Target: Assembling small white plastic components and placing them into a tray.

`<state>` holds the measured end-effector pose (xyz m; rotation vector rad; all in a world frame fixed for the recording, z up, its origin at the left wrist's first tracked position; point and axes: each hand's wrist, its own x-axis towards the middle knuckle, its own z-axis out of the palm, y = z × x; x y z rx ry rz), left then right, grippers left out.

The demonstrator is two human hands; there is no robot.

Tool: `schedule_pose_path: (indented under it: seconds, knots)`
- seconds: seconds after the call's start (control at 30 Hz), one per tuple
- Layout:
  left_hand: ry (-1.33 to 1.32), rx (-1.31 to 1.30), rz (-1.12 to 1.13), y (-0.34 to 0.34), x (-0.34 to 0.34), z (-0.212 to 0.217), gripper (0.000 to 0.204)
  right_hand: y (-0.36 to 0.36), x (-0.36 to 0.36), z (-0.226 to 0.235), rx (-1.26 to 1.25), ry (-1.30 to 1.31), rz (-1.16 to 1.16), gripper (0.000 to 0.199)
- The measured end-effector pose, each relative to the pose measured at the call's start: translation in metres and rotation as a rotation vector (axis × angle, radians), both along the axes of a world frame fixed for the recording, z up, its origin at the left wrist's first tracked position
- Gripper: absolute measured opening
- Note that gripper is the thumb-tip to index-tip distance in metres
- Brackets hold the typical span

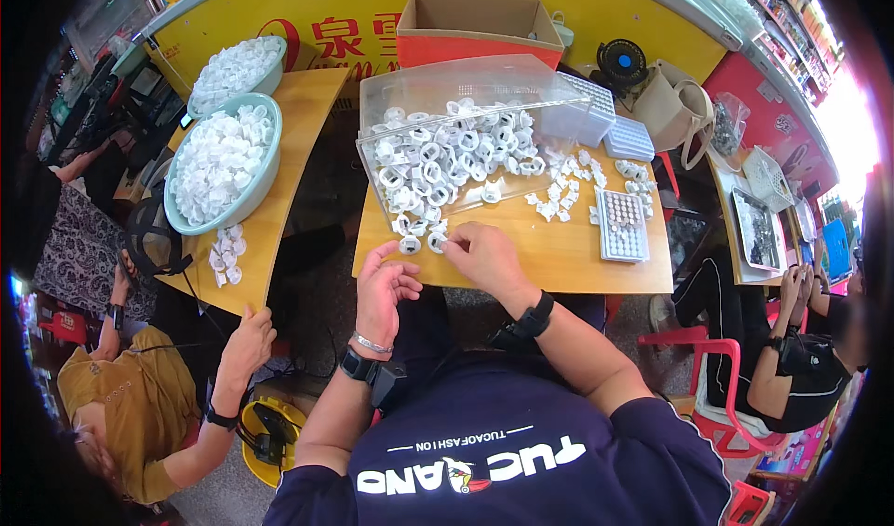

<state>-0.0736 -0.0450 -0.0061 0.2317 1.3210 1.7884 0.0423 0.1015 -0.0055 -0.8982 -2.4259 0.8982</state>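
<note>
At the front edge of the wooden table, my right hand (486, 258) is closed with its fingertips on a small white plastic part (436, 241). Another white plastic part (410, 245) lies just left of it. My left hand (383, 293) hovers near the edge, fingers loosely curled and apart, with nothing visible in it. Beyond both hands, a heap of white ring-shaped plastic parts (447, 158) spills from a clear plastic bin (391, 107) lying with its open side toward me. Smaller white pieces (559, 195) are scattered to the right of the heap.
A tray with round white pieces (622, 226) sits at the table's right, with stacked trays (582, 112) behind it. Past the bin stands a cardboard box (480, 19). Green basins (270, 140) of white parts fill the left table, where a person's hand (247, 340) rests close by.
</note>
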Motion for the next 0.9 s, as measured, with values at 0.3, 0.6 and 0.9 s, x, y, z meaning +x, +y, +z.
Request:
schedule_pose_path:
  seconds: [0.3,0.6,0.9]
  knots:
    - [0.175,-0.029,0.051,-0.005,0.010,-0.004,0.032,0.019,0.064,0.014,-0.615,0.218,0.017,0.019]
    - [-0.072,0.236,-0.590,0.034,0.058,0.016,0.035,-0.008,0.095,0.033,-0.851,0.377,0.151,0.018]
    - [-0.302,0.275,-0.604,0.046,0.072,0.014,0.035,0.001,0.119,0.029,-0.637,0.411,0.090,0.015]
